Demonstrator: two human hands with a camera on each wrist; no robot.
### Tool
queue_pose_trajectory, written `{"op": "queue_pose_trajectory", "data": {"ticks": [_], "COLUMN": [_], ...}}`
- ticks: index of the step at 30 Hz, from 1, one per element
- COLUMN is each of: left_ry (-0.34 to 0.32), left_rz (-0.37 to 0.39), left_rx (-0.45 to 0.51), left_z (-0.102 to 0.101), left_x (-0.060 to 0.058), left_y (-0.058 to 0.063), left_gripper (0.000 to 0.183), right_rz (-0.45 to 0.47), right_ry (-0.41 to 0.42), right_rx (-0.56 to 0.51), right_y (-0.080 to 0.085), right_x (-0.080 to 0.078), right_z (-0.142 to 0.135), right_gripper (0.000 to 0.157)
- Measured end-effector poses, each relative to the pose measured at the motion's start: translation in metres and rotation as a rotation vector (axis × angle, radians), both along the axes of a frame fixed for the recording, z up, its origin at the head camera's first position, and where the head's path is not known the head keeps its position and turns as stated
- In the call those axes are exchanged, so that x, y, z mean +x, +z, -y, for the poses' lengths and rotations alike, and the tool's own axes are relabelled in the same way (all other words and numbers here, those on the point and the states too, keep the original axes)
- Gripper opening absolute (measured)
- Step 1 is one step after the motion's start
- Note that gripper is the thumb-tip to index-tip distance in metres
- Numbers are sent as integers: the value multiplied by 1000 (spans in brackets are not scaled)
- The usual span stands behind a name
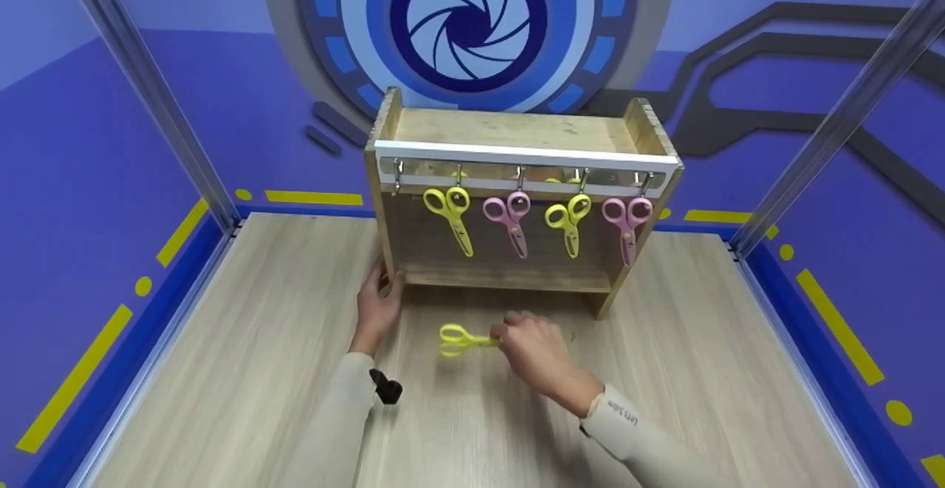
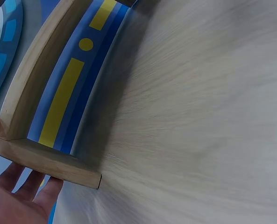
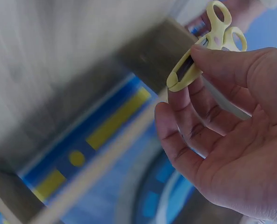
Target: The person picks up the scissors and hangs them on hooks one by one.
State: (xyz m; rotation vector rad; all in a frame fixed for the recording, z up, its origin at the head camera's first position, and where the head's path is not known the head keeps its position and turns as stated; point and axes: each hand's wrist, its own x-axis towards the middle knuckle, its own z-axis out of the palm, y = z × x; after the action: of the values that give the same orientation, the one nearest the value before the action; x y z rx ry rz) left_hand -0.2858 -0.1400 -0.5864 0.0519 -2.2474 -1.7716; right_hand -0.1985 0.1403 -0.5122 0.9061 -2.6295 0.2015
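Observation:
My right hand pinches a pair of yellow scissors by the blade end, between thumb and fingers. Their finger loops point left in the head view, in front of the wooden rack. The right wrist view shows the scissors from close by, with the thumb across their blades. My left hand grips the rack's left side panel low down; in the left wrist view its fingers lie on one side of the wood. Two yellow scissors and two pink scissors hang in turn along the rack's front.
A white rail with several metal hooks runs across the rack's front; the leftmost hook bears no scissors. The rack stands on a wood-grain table. Blue printed panels and metal posts enclose the table's sides and back.

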Motion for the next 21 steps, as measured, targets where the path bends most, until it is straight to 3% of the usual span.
{"op": "queue_pose_trajectory", "data": {"ticks": [5, 11, 21], "left_ry": [-10, 6, 23], "left_rz": [17, 29, 52], "left_rx": [20, -8, 2], "left_z": [-1, 0, -1], "left_x": [-1, -1, -4], "left_y": [2, 0, 0], "left_gripper": [59, 58, 59], "right_rz": [-81, -25, -18], "right_ry": [13, 56, 98], "right_rx": [-17, -66, -263], "right_y": [33, 65, 94], "right_x": [-14, -24, -36], "right_z": [5, 17, 41], "right_gripper": [12, 13, 15]}}
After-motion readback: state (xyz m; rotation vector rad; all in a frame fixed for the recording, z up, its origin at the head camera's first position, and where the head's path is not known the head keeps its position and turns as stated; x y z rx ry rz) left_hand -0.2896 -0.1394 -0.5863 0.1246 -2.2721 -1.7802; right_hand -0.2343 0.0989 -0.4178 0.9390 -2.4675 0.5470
